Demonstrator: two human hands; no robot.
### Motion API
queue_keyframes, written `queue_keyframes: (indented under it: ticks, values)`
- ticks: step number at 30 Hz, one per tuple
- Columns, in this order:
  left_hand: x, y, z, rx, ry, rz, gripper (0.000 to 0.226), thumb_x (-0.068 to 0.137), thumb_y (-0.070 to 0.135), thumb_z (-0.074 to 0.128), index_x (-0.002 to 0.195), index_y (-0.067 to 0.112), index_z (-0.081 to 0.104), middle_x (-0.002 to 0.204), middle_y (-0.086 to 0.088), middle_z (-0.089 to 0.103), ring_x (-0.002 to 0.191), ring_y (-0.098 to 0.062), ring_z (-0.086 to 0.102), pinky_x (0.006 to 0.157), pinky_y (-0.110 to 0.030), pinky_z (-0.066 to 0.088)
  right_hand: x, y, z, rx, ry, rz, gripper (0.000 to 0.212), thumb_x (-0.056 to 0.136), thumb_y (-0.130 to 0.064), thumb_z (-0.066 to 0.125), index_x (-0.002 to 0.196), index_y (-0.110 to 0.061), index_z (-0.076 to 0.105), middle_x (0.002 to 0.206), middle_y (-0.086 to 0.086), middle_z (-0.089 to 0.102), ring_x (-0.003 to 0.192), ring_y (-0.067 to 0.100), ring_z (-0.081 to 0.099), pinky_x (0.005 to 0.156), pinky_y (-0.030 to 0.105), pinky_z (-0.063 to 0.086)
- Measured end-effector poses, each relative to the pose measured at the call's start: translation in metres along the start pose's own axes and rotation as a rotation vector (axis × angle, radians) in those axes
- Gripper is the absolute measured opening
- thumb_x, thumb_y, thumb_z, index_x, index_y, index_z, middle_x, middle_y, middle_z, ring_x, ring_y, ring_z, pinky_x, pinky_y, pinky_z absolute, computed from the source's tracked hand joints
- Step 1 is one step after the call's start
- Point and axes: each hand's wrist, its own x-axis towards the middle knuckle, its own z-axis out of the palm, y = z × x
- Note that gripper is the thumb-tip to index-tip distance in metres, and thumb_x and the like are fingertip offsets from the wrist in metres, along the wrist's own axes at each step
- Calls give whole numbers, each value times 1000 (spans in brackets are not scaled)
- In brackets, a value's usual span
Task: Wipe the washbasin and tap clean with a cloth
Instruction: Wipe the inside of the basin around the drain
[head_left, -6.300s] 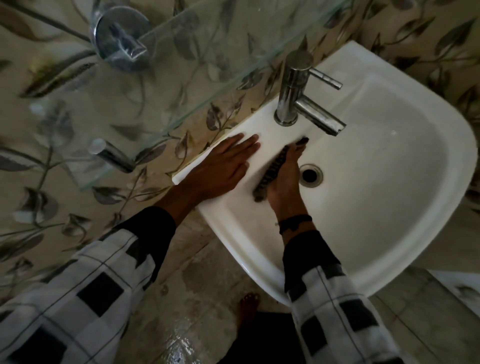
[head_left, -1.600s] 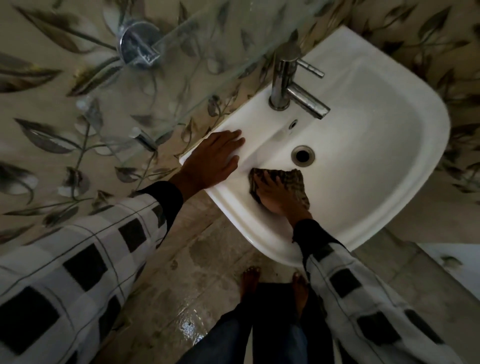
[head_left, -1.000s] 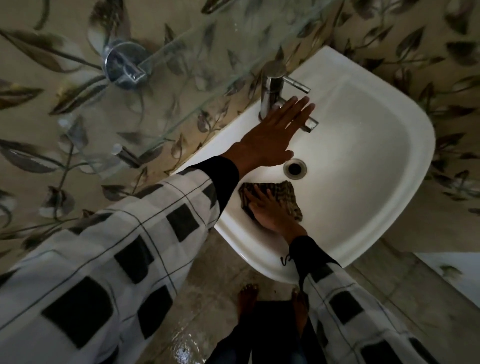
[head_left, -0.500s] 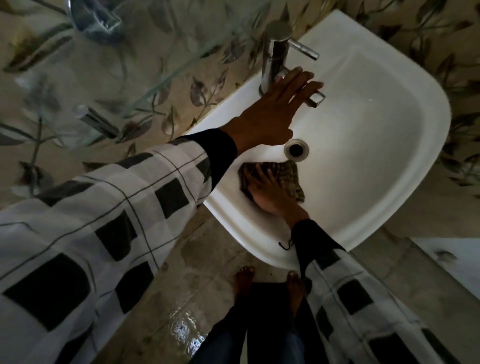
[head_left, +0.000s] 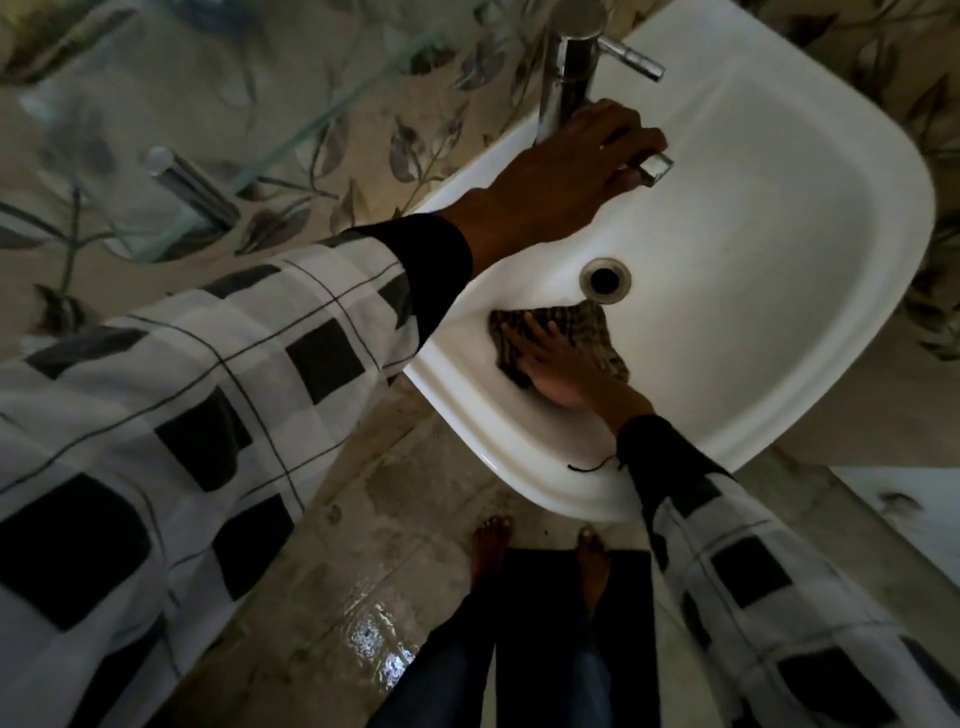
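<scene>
White washbasin (head_left: 779, 322): right hand (head_left: 566, 369) flat, fingers spread, pressing checked cloth (head_left: 587, 327) just below drain (head_left: 605, 278); left hand (head_left: 566, 171) curled over chrome tap (head_left: 569, 57) spout; best wiped in overlapping strokes.

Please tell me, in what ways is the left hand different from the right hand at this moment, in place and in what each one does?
The left hand reaches up and curls over the tap spout; the right hand lies low in the washbasin, near the drain.
The right hand presses flat on the cloth; the left hand has no cloth.
Both come out of checked sleeves.
</scene>
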Motion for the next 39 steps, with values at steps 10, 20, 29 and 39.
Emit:
queue_keyframes:
  ticks: [10, 20, 29, 39]
  values:
    - [5, 3, 4, 119, 258, -1, 35, 104, 33, 44, 126, 18, 67, 116, -9, 67, 114, -31, 59, 83, -42, 55, 2, -2, 5, 2, 82, 14, 55, 106, -50, 25, 158, -38, 13, 169, -3, -4, 155, 27, -9, 122, 61, -2]
    - [10, 8, -9, 50, 38, -41, 46, 105, 44, 34, 135, 22, 59, 127, -7, 58, 125, -29, 47, 99, -39, 44, -7, -6, -1, -116, -32, 32, 57, 107, -47, 24, 159, -38, 2, 168, 0, -11, 154, 31, -10, 121, 60, 1]
    - [14, 1, -12, 22, -42, -46, 43, 106, 42, 37, 141, 25, 55, 132, -8, 54, 128, -31, 43, 105, -36, 37, -13, -41, 7, 38, -62, -26, 57, 109, -26, 24, 160, -32, -1, 168, -1, -9, 154, 31, -9, 123, 58, 0]
    - [11, 4, -15, -2, -65, -62, 44, 106, 41, 37, 141, 22, 55, 131, -11, 54, 128, -32, 43, 105, -42, 39, -35, -33, 2, 98, -80, -59, 56, 108, -25, 26, 159, -36, 3, 168, -5, -6, 154, 26, -7, 123, 54, -1]
